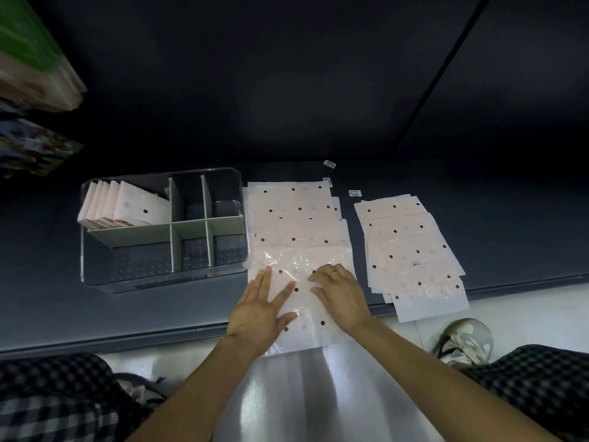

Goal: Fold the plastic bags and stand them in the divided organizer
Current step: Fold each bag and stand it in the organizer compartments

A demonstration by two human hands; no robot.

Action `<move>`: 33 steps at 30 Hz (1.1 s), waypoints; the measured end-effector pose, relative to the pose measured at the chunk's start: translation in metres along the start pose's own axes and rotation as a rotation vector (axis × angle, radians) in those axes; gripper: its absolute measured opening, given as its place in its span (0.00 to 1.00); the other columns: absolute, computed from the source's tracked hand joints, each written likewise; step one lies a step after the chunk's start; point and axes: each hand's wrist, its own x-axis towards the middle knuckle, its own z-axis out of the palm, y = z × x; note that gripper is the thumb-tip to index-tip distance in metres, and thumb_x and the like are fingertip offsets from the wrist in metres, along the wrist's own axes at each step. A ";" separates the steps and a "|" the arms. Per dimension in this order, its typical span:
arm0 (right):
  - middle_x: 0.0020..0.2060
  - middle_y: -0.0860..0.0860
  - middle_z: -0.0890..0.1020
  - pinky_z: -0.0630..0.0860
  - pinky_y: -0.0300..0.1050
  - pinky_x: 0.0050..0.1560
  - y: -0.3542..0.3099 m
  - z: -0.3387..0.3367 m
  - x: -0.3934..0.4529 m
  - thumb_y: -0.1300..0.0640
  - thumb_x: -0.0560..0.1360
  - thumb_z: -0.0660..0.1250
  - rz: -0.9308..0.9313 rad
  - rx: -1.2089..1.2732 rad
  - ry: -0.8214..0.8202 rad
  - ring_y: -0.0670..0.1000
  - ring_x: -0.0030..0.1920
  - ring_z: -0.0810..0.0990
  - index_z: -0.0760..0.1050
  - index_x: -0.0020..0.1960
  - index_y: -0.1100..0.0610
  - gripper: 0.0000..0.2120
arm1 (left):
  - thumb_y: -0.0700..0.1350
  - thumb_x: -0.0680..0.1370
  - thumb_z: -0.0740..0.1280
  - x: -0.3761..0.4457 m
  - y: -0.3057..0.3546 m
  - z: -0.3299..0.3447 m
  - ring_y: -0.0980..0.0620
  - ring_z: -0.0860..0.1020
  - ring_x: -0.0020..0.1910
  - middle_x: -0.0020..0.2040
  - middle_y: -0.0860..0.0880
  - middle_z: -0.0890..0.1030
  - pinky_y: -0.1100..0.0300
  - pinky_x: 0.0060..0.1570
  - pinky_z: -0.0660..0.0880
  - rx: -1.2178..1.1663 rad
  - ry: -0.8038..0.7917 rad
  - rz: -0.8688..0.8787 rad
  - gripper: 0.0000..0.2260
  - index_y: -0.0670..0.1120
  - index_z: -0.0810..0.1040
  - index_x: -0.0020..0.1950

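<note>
- I note both hands flat, fingers straight: left hand (pixel 259 309) and right hand (pixel 339 293) pressing the nearest plastic bag (pixel 304 309) at the table (pixel 159 317) edge.
- Divided organizer (pixel 162 228), left of the bag, holds folded bags (pixel 124 204) upright in its back-left compartment.
- Loose bag pile (pixel 411 247) lies right.

A low, dark grey-blue table (pixel 127 317) spans the view, its front edge running just above a pale, glossy floor (pixel 318 378) that catches a bright sheen of light. Behind the table rises a dark wall (pixel 255 74), dim and plain, with one thin black seam (pixel 446 68) slanting down toward the table's back right. At the far left of the table, blurred green, pink and printed packages (pixel 32 74) hang into view
</note>
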 end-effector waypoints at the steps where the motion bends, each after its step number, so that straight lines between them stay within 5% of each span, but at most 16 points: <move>1: 0.57 0.50 0.78 0.70 0.44 0.58 0.000 0.001 0.004 0.56 0.79 0.61 0.007 -0.008 -0.003 0.52 0.57 0.74 0.78 0.58 0.56 0.11 | 0.65 0.79 0.44 0.000 0.000 0.000 0.48 0.35 0.75 0.77 0.45 0.34 0.58 0.71 0.37 -0.003 -0.001 -0.002 0.27 0.61 0.40 0.76; 4: 0.44 0.51 0.83 0.77 0.42 0.45 -0.002 0.001 0.009 0.61 0.69 0.73 -0.014 -0.047 0.050 0.52 0.45 0.81 0.83 0.44 0.57 0.04 | 0.64 0.79 0.44 0.000 0.001 0.000 0.48 0.35 0.76 0.77 0.44 0.35 0.57 0.72 0.36 -0.008 -0.004 -0.006 0.27 0.61 0.40 0.76; 7: 0.37 0.50 0.82 0.78 0.39 0.35 -0.002 0.003 0.009 0.65 0.56 0.80 -0.056 -0.153 0.055 0.50 0.37 0.81 0.82 0.39 0.56 0.14 | 0.64 0.79 0.44 -0.001 0.003 0.000 0.47 0.37 0.76 0.77 0.44 0.37 0.56 0.73 0.38 -0.023 0.002 -0.020 0.27 0.61 0.43 0.76; 14: 0.48 0.49 0.76 0.63 0.37 0.41 0.010 -0.009 0.011 0.65 0.76 0.59 -0.138 -0.096 -0.120 0.50 0.51 0.72 0.73 0.50 0.56 0.07 | 0.62 0.78 0.56 0.000 -0.007 -0.018 0.52 0.59 0.71 0.72 0.52 0.62 0.58 0.68 0.56 -0.107 0.151 0.015 0.26 0.58 0.57 0.75; 17: 0.45 0.46 0.74 0.70 0.43 0.44 0.017 -0.024 -0.001 0.59 0.80 0.55 -0.094 0.108 -0.338 0.49 0.48 0.71 0.67 0.47 0.52 0.05 | 0.57 0.77 0.63 -0.004 -0.012 -0.021 0.54 0.61 0.70 0.70 0.55 0.67 0.60 0.67 0.57 -0.178 0.181 0.096 0.24 0.55 0.65 0.73; 23: 0.40 0.41 0.77 0.69 0.35 0.41 0.029 -0.051 -0.025 0.53 0.80 0.58 0.053 0.461 -0.625 0.44 0.40 0.72 0.70 0.47 0.49 0.04 | 0.48 0.75 0.70 -0.014 -0.018 -0.018 0.52 0.78 0.46 0.45 0.51 0.83 0.58 0.46 0.74 -0.569 0.096 -0.045 0.05 0.49 0.84 0.48; 26: 0.44 0.40 0.79 0.72 0.36 0.50 0.028 -0.055 -0.020 0.49 0.77 0.64 0.076 0.512 -0.625 0.43 0.47 0.77 0.72 0.49 0.47 0.03 | 0.50 0.75 0.70 -0.014 -0.019 -0.018 0.51 0.69 0.33 0.34 0.42 0.77 0.59 0.34 0.65 -0.684 0.025 -0.152 0.14 0.38 0.80 0.41; 29: 0.45 0.44 0.80 0.75 0.41 0.50 0.023 -0.057 -0.007 0.47 0.73 0.68 0.041 0.389 -0.549 0.44 0.47 0.78 0.74 0.50 0.49 0.09 | 0.47 0.75 0.71 -0.014 -0.017 -0.020 0.52 0.66 0.33 0.32 0.46 0.71 0.59 0.33 0.62 -0.794 -0.004 -0.227 0.17 0.35 0.75 0.35; 33: 0.43 0.48 0.80 0.66 0.44 0.46 0.016 -0.048 0.019 0.49 0.80 0.58 -0.079 0.034 -0.305 0.48 0.45 0.71 0.75 0.49 0.53 0.10 | 0.44 0.75 0.70 -0.013 -0.016 -0.017 0.51 0.68 0.33 0.32 0.46 0.72 0.60 0.34 0.64 -0.953 -0.001 -0.296 0.15 0.34 0.74 0.35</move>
